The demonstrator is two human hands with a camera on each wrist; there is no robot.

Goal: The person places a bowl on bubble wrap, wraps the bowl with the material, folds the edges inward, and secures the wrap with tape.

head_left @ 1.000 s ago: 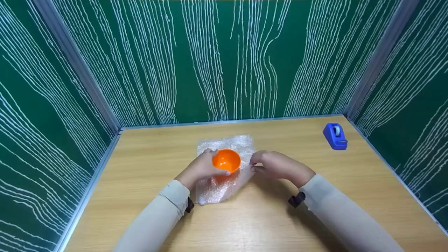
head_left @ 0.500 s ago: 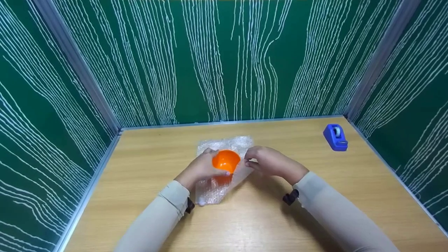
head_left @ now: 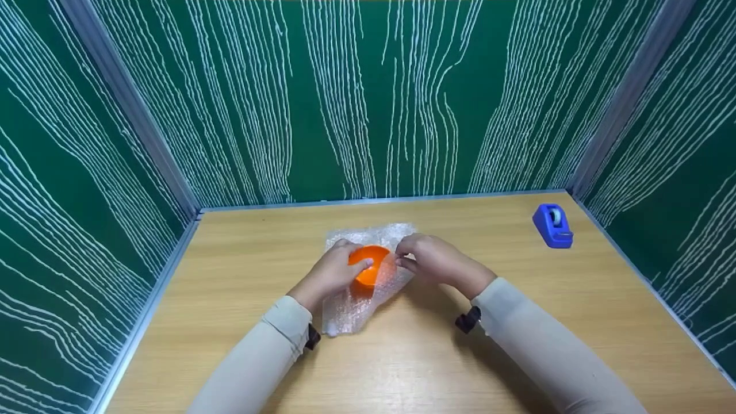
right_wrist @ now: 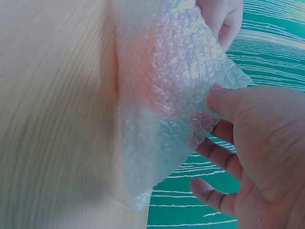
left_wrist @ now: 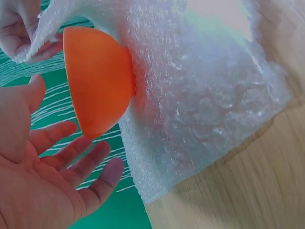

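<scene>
An orange bowl [head_left: 363,278] stands on a sheet of bubble wrap [head_left: 345,313] in the middle of the table. My left hand [head_left: 332,270] is at the bowl's left side; in the left wrist view its fingers [left_wrist: 97,157] spread loosely by the rim, and the thumb is lifted off the bowl [left_wrist: 97,81]. My right hand [head_left: 440,261] pinches the right edge of the sheet between thumb and fingers. That raised flap covers the bowl's right side. In the right wrist view, the bowl shows only as an orange tint through the bubble wrap [right_wrist: 186,62].
A blue tape dispenser [head_left: 553,227] stands at the back right of the wooden table [head_left: 241,253]. Green panels [head_left: 379,115] with white lines enclose the back and both sides.
My right hand has moved left and slightly away, drawing the bubble wrap flap up over the bowl's right side. The left thumb has shifted from the near rim to over the bowl's opening.
</scene>
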